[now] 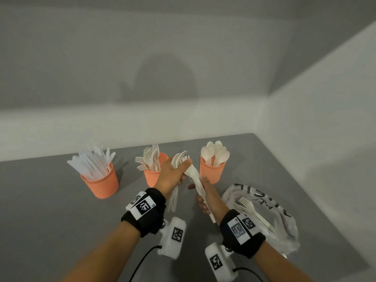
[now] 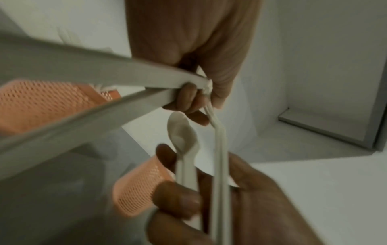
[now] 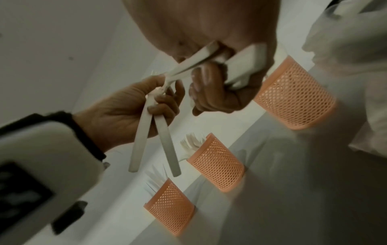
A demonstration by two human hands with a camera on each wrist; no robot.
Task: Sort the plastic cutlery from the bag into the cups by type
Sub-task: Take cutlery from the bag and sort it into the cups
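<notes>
The white plastic forks [image 1: 180, 157] sit bunched in the left hand [image 1: 173, 174], above the table [image 1: 50, 200] in front of the 3 orange cups [image 1: 100, 183]; their handles are partly hidden. The right hand [image 1: 204, 197] grips more cutlery, including a spoon [image 2: 182, 132]. The bag [image 1: 284, 218] lies beside it, holding 1 fork [image 1: 247, 204].

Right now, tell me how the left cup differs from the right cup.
The left cup holds knives that fan out toward the left; the right cup holds spoons bunched with their bowls up. The left cup stands nearer the camera, the right cup nearer the bag. Both are orange mesh cups, upright on the table.
</notes>
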